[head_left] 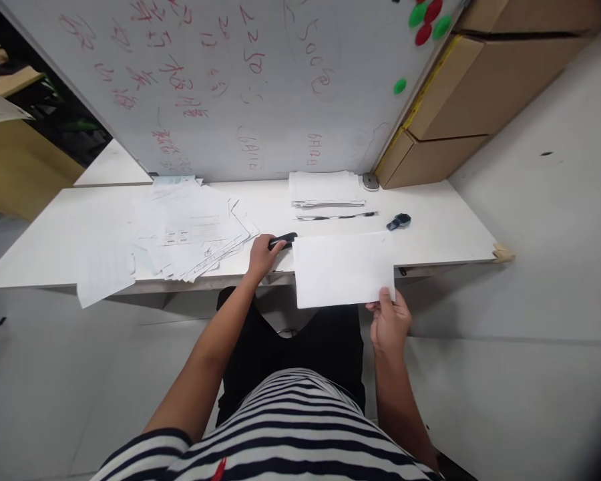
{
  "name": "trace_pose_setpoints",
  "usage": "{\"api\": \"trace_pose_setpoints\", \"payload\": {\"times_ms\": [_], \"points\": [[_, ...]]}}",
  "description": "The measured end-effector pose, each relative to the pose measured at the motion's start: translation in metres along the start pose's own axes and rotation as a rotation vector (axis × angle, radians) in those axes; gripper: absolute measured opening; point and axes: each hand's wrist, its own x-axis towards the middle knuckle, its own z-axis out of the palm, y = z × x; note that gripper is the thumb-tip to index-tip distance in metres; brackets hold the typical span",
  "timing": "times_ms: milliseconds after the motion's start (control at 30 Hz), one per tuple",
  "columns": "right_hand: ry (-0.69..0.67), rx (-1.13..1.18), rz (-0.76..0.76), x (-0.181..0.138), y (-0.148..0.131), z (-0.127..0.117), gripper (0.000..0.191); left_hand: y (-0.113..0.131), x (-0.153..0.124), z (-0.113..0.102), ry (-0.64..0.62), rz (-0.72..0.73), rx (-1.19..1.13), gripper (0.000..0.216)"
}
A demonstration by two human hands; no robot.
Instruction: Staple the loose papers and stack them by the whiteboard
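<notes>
My left hand [263,256] is closed around a black stapler [283,240], whose front end meets the upper left corner of the white paper [344,270]. Whether the corner lies between its jaws, I cannot tell. Pinched at its lower right corner by my right hand [390,321], the paper reaches out past the table's front edge. Its visible face looks blank, and the number of sheets is unclear. Just beyond it lie a thin black-and-white strip [336,216] and a neat stack of white paper [325,188].
Loose printed sheets [190,227] spread over the left of the white table [441,234]. A dark watch-like object [398,221] lies right of the paper. Behind stand a whiteboard [280,113] with red writing and stacked cardboard boxes [495,87]. A small grey object [370,182] sits by the boxes.
</notes>
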Motion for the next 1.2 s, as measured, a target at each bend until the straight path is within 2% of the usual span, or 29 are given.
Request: {"api": "trace_pose_setpoints", "payload": {"times_ms": [200, 433, 900, 1033, 1100, 1200], "points": [[-0.009, 0.015, -0.034, -0.007, -0.004, 0.004, 0.037, 0.003, -0.001, -0.002, -0.006, 0.015, 0.016, 0.027], [-0.04, -0.104, 0.057, -0.005, 0.005, 0.006, 0.043, 0.003, -0.001, -0.002, 0.0, 0.021, 0.006, 0.025], [-0.108, -0.106, 0.118, 0.003, 0.011, 0.01, 0.044, 0.002, 0.0, -0.002, -0.012, 0.024, 0.022, 0.026], [-0.234, -0.119, 0.132, 0.037, 0.005, 0.031, 0.046, 0.001, 0.001, -0.002, -0.068, 0.074, 0.042, 0.026], [-0.304, -0.127, 0.107, 0.069, 0.004, 0.052, 0.046, 0.003, 0.003, -0.001, -0.093, 0.118, 0.077, 0.026], [-0.339, -0.132, 0.079, 0.126, 0.005, 0.095, 0.038, 0.006, 0.005, 0.002, -0.093, 0.149, 0.151, 0.028]]}}
